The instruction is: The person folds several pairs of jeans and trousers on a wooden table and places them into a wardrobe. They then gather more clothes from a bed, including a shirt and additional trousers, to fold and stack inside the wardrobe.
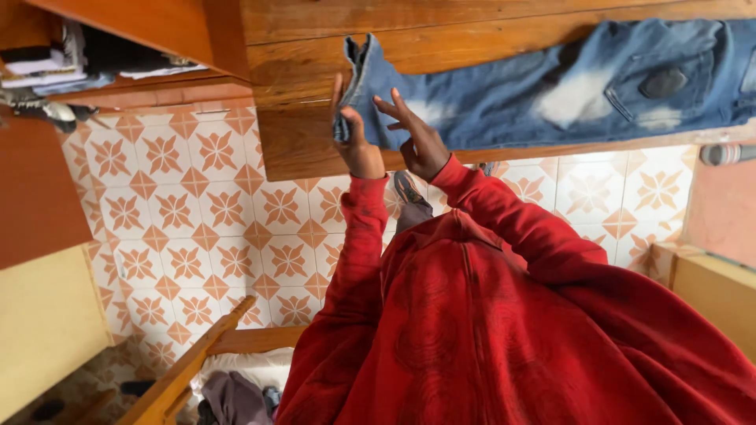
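Running off the frame at 3 o'clock, one pair of jeans [551, 86] lies flat on the wooden surface [315, 149], its waist cut off. The left hand [356, 138] pinches the hem at 9 o'clock of the leg; part of its fingers is hidden behind the cloth. The right hand [417, 138], fingers spread apart, presses the denim just at 3 o'clock of the left.

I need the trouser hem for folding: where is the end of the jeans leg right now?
In the head view, upper middle: the jeans lie along the wooden table, leg end pinched by the left hand, right hand beside it.
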